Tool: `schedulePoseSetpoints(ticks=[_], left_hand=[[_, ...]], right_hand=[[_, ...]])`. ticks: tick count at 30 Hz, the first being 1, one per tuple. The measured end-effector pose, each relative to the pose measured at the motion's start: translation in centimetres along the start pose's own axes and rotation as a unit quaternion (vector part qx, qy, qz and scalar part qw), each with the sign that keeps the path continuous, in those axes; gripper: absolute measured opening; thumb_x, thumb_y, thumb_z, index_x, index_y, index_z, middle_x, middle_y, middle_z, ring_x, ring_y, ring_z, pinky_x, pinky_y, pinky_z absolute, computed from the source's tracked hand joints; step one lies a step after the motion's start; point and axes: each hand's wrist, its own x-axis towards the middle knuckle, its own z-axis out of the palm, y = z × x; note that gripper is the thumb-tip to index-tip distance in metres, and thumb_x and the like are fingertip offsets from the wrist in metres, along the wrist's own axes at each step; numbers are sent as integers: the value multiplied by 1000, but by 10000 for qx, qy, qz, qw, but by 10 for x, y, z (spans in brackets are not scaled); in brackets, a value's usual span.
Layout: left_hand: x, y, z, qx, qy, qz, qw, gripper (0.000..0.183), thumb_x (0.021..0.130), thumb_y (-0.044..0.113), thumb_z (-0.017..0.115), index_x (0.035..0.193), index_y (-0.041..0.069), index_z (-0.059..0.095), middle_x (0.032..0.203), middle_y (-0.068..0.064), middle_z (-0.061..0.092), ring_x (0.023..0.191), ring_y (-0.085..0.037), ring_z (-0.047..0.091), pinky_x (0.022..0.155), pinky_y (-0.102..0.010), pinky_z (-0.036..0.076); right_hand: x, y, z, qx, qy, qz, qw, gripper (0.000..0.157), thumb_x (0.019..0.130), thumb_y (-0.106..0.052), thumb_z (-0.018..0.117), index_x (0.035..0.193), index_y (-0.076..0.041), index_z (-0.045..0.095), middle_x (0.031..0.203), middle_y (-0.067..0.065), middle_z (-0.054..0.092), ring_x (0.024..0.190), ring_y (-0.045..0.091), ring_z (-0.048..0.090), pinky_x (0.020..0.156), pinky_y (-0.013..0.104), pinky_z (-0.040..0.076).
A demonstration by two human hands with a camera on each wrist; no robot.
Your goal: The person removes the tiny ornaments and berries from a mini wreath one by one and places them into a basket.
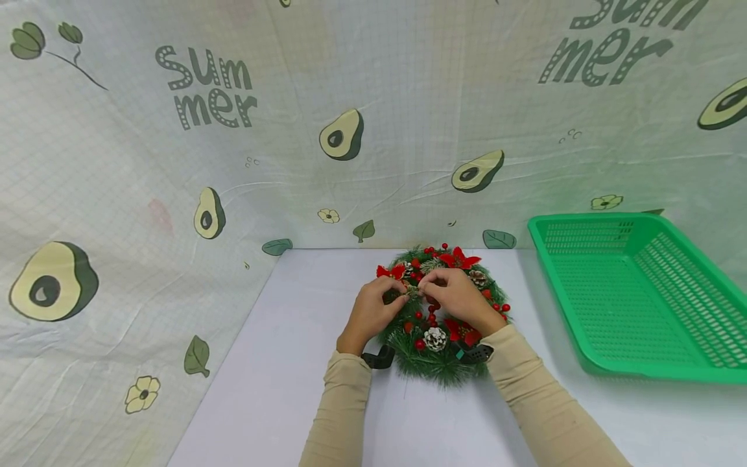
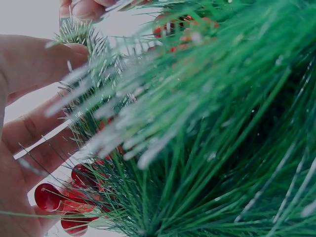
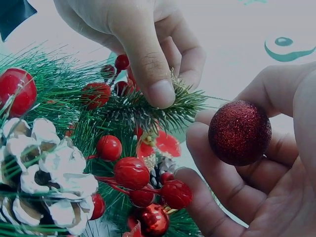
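Observation:
A Christmas wreath (image 1: 441,371) of green pine needles lies on the white table, with red berries, red flowers and pinecones. My left hand (image 1: 373,309) is at its upper left, pinching a pine sprig (image 3: 173,111) of the wreath between thumb and fingers. Opposite it, my right hand (image 1: 461,298) has its fingers curled about a dark red glitter ball ornament (image 3: 240,133). In the right wrist view a thin strand runs between the sprig and the ball, whose top is close to the sprig's tip. Needles cover much of the left wrist view.
To the right stands a green plastic basket (image 1: 583,353) with slotted walls. A white cloth (image 1: 403,188) printed with avocados and lettering hangs behind and left of the table (image 1: 280,363). A snow-tipped pinecone (image 1: 435,339) sits at the wreath's near side, between the forearms.

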Motion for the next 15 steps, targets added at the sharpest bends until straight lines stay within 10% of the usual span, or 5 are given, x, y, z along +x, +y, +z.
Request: schedulePoseSetpoints(ticks=[15], left_hand=[[0, 1, 0, -146, 69, -104, 9998, 5, 93, 17, 74, 97, 16, 72, 100, 3, 68, 94, -13, 63, 84, -34, 53]], right_hand=[[1, 0, -3, 396, -69, 98, 9991, 23, 100, -21, 64, 104, -1, 73, 95, 15, 71, 89, 40, 68, 66, 37, 52]])
